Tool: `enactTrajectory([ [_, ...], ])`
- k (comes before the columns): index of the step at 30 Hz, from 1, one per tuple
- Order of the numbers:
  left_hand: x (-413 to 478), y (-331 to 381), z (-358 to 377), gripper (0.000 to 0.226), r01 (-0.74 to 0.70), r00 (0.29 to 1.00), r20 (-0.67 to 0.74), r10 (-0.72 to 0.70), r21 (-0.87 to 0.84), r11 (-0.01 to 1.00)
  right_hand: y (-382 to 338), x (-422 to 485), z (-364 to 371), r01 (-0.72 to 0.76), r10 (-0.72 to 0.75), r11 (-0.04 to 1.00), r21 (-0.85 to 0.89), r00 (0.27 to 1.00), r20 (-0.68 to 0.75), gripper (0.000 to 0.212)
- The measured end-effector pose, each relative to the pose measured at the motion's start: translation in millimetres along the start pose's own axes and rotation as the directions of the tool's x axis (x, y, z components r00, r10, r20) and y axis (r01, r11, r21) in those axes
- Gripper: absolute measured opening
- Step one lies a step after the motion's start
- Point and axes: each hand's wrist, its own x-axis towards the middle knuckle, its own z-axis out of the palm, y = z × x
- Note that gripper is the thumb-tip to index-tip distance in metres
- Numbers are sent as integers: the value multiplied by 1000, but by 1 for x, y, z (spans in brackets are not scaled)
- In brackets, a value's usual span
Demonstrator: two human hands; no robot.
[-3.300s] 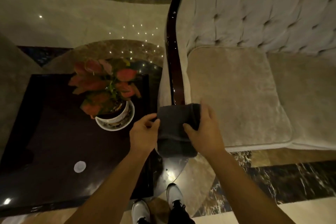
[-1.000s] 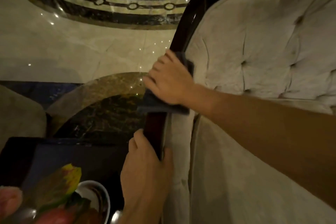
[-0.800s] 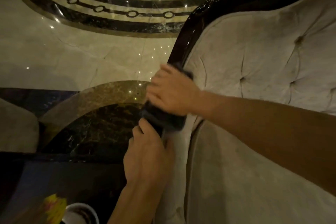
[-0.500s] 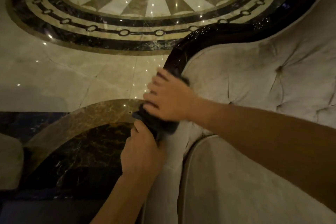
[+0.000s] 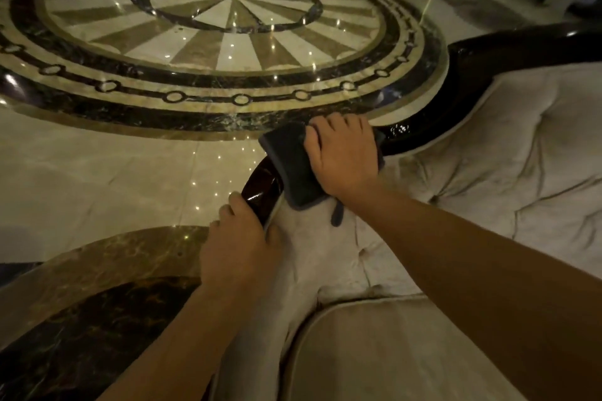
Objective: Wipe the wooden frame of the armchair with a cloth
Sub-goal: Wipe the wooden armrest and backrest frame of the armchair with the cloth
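Note:
The armchair's dark glossy wooden frame (image 5: 456, 75) curves from the lower middle up along the top of the tufted beige backrest (image 5: 488, 146) to the right. A folded dark grey cloth (image 5: 290, 159) lies over the frame at its bend. My right hand (image 5: 345, 156) presses flat on the cloth and grips it against the wood. Just below, my left hand (image 5: 237, 247) is wrapped around the frame's lower stretch (image 5: 260, 192), fingers on the outer side, thumb on the upholstery side.
A polished marble floor with a large round inlaid medallion (image 5: 211, 19) spreads behind the chair. The beige seat cushion (image 5: 391, 352) fills the lower right. A dark marble floor border (image 5: 81, 335) lies at the lower left.
My right hand has slid the cloth up along the frame toward the curved top of the backrest. My left hand followed higher on the frame. The view has tilted up; table and plant are out of sight.

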Motion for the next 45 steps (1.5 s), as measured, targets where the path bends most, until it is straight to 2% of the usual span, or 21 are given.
enactTrajectory([
  [2,25,29,5,69,-69,995,-58,75,97,993,14,4,-7,31,-31,1000,0,999,44,44],
  [4,49,65,8,74,-148,980,-90,179,274,950,36,13,-13,-9,12,999,-43,997,70,44],
  [6,72,94,11,75,-247,960,-36,279,363,898,58,10,-14,-13,26,987,-158,996,85,46],
  [9,99,112,17,66,-424,899,30,438,316,849,85,10,-24,68,-35,964,-258,991,129,48],
  [11,106,111,19,61,-446,883,-25,469,270,853,100,19,-35,138,-69,939,-315,973,219,51],
  [14,107,103,25,60,-435,872,-87,482,311,845,115,31,-51,331,-171,853,-402,907,384,53],
  [15,107,104,24,61,-439,870,-91,485,306,845,119,38,-61,425,-186,768,-480,864,467,51],
  [16,107,104,23,61,-447,867,-86,491,302,842,123,44,-74,555,-229,625,-549,803,551,46],
  [19,103,106,18,61,-456,867,-66,494,296,840,124,60,-117,829,-179,132,-544,559,809,28],
  [20,102,105,17,62,-452,867,-73,494,304,838,122,65,-128,855,-155,39,-517,516,842,26],
  [21,101,104,16,63,-448,865,-81,495,316,836,121,71,-136,864,-161,30,-502,500,851,26],
  [23,100,105,15,64,-452,862,-83,500,321,832,122,83,-150,828,-231,155,-539,561,795,33],
  [25,102,104,18,66,-450,860,-89,503,333,828,128,84,-158,749,-359,374,-546,660,660,39],
  [27,102,103,18,66,-437,868,-82,489,341,832,136,79,-162,680,-429,577,-453,724,540,42],
  [29,103,104,22,65,-445,865,-85,495,327,834,147,72,-162,583,-450,719,-378,805,386,39],
  [32,107,101,26,63,-430,866,-107,488,337,838,158,62,-155,400,-377,891,-215,915,142,37],
  [37,114,97,35,58,-455,812,-180,556,403,794,200,55,-157,125,-130,991,-54,986,-102,38],
  [39,115,97,37,59,-427,833,-161,529,421,800,220,51,-159,92,-98,994,-53,987,-129,40],
  [41,112,106,31,64,-369,898,-67,436,426,826,232,49,-160,90,-94,995,-41,989,-116,47],
  [43,112,125,17,67,-261,964,74,255,439,860,234,51,-161,84,-90,994,-64,992,-93,61],
  [45,109,155,4,58,-175,979,166,117,398,901,237,52,-161,103,-110,991,-88,991,-81,69],
])
